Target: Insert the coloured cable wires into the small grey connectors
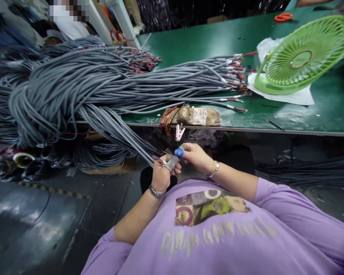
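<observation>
- Head view: the left hand (160, 176) is closed round the ends of a few grey cables (123, 139). These run up and to the left of the grip into a big heap (74, 84).
- The right hand (197, 157) wears a blue finger cot (178, 152). Its fingertips are pressed together on the coloured wire ends (161, 159), which stick out just beyond the left fist.
- Just above the grip, a pink clip (179, 133) hangs at the table edge (275, 130). A green fan (304, 57) stands well beyond, up and to the right.
- Risk, as I judge it: the heap's weight drags on the cables, so a slackened fist could let the ends slide out. The thin wires could also splay or snag between the pinching fingertips.
</observation>
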`<act>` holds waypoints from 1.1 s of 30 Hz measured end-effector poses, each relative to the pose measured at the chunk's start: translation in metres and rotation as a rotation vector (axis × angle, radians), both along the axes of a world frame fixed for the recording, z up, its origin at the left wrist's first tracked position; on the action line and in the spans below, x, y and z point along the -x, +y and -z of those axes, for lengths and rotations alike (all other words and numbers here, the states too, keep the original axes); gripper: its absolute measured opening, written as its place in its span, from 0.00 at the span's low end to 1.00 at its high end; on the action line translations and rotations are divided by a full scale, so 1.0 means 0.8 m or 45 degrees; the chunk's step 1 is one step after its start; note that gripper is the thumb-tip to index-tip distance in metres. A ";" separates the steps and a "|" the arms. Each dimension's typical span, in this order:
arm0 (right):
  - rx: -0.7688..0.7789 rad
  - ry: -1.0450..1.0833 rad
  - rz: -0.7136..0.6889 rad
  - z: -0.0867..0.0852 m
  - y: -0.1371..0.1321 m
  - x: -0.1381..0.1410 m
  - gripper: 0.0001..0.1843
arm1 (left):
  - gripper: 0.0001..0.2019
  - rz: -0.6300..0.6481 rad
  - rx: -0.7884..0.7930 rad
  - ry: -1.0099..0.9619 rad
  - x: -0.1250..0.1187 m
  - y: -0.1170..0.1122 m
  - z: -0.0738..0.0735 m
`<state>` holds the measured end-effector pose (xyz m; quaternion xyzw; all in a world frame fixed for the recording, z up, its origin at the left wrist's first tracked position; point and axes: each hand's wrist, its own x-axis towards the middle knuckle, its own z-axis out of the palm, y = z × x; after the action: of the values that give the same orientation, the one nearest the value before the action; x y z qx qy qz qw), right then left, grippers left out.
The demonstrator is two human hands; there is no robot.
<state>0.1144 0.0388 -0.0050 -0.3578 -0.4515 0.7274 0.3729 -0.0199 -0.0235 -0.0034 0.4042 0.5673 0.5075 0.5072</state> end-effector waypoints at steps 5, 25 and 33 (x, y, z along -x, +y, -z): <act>-0.138 0.009 0.032 0.008 -0.006 -0.003 0.23 | 0.15 -0.174 -0.046 -0.036 -0.001 0.000 0.000; 0.330 0.226 -0.036 0.020 0.023 -0.020 0.27 | 0.18 0.093 0.002 0.013 0.015 0.008 -0.011; 0.308 0.260 -0.148 0.001 0.044 -0.012 0.29 | 0.16 0.064 -0.055 -0.029 0.017 0.020 -0.024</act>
<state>0.1239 0.0743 -0.0061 -0.2975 -0.3403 0.8293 0.3285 -0.0333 -0.0079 0.0162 0.4232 0.5402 0.5113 0.5173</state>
